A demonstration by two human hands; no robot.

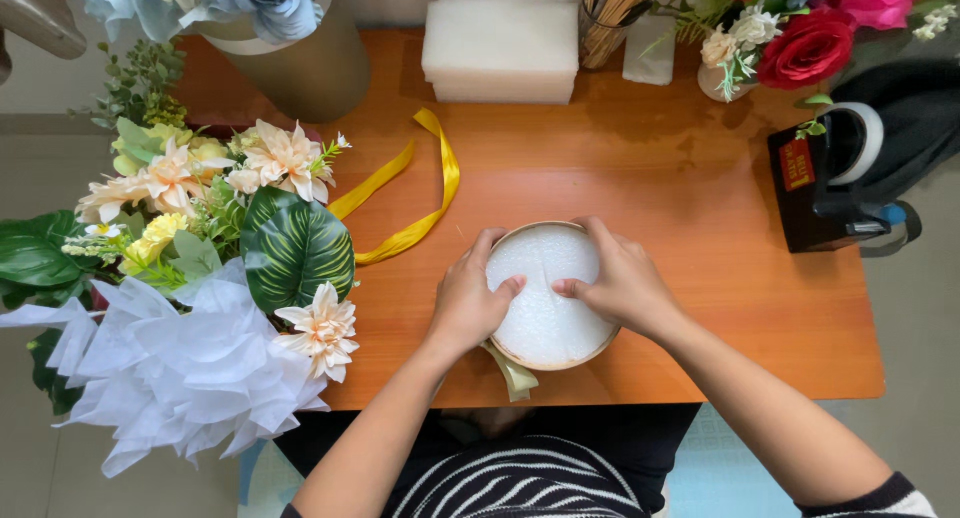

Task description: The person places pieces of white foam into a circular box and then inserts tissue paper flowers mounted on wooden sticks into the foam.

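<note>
White foam disc (545,293) in round box (603,342) near table edge (700,390) | both hands' grip apparently pressing foam: left (468,303), right (620,281)

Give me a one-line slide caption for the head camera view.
Both hands, left hand and right hand, press white foam into a round box on an orange table beside flowers.

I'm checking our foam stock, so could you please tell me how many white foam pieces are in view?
2: a round foam disc in the round box under both hands, and a rectangular foam block stack at the table's far edge; its layers can't be counted.
</note>
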